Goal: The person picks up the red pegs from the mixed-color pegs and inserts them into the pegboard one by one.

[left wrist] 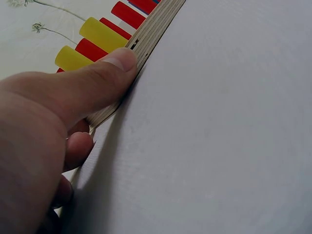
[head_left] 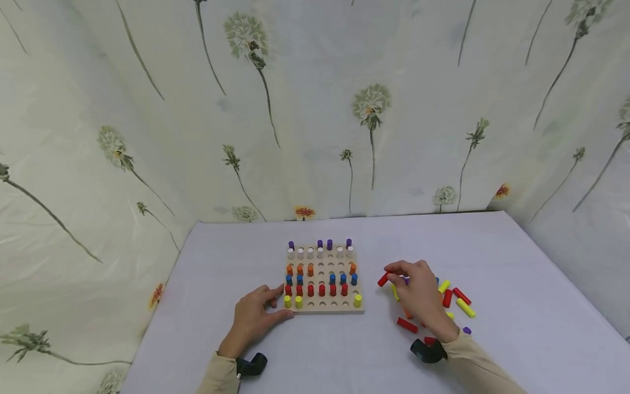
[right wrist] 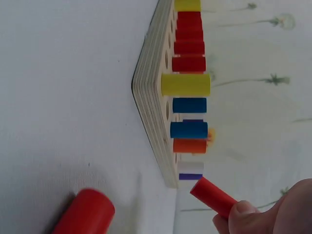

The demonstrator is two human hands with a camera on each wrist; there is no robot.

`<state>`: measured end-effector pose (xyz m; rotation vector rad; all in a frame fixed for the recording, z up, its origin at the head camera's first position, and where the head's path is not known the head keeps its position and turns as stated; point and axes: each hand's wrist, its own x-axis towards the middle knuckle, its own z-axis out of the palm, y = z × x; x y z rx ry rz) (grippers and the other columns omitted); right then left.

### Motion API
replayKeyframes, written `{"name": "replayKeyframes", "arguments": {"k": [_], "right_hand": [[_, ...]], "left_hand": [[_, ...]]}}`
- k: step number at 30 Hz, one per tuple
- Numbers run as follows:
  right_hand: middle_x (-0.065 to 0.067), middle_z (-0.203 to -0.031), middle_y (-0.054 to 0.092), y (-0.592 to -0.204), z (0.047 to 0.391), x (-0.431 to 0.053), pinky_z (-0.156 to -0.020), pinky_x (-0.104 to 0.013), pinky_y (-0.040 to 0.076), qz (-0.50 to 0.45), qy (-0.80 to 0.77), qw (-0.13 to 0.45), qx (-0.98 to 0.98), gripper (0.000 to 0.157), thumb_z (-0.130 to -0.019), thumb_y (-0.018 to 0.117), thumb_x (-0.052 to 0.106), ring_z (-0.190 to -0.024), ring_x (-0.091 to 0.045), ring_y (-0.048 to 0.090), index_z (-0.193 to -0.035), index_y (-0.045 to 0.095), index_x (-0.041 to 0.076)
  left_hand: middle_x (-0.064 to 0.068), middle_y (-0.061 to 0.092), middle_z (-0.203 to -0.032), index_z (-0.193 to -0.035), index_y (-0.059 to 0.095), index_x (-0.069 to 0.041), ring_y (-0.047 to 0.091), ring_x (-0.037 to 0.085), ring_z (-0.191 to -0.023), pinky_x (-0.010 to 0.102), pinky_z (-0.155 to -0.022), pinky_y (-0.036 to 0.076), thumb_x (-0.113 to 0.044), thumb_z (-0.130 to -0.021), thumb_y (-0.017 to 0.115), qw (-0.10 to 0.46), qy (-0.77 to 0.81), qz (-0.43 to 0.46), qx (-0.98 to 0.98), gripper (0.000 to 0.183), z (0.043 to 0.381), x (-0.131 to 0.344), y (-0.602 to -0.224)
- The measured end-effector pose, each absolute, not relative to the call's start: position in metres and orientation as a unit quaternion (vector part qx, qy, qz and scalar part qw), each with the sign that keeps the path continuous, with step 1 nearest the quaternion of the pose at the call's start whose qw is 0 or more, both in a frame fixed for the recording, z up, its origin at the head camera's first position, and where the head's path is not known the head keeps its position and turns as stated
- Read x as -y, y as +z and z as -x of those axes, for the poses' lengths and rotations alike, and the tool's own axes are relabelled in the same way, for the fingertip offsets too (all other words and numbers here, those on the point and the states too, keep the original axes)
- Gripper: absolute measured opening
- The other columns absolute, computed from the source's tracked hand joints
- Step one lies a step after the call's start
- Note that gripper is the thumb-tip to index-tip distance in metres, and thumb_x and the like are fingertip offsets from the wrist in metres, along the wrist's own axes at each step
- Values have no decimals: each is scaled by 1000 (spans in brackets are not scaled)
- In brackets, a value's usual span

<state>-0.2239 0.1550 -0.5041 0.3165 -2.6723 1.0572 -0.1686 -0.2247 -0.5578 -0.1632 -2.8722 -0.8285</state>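
Fingers of the right hand [head_left: 418, 290] pinched a red peg [head_left: 383, 279] right of the pegboard [head_left: 327, 310] in the head view. From the left wrist, the left hand [left wrist: 73, 100] gripped the pegboard's corner, thumb against its edge. From the right wrist, the red peg slanted; that tilt, uncorrected, risked jarring the pegboard's standing pegs [right wrist: 186, 84].

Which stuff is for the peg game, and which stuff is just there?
For the job:
pegboard, its corner held by the left hand
standing pegs
red peg in the right hand
loose pegs on the table, probably

Just there:
flowery backdrop
black gadget on each wrist
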Motion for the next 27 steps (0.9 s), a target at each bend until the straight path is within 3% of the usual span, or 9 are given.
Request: {"name": "replayKeyframes", "arguments": {"k": [20, 27], "right_hand": [[-2, -92, 78, -530, 221, -108, -76, -31, 39, -169, 371, 124, 905, 15, -89, 84, 3, -89, -16, 49, -103, 84, 9], [4, -88, 77, -532, 221, -104, -75, -30, 40, -214, 341, 150, 903, 16, -85, 89, 5, -87, -11, 48, -98, 85, 14]], "left_hand": [[-13, 51, -79, -137, 74, -21, 39, 5, -67, 22, -62, 28, -54, -78, 91, 67, -281, 51, 956, 70, 168, 224, -557], [-14, 50, -79, -137, 74, -22, 39, 5, -67, 22, -62, 28, -55, -78, 91, 69, -279, 51, 957, 70, 169, 224, -556]]}}
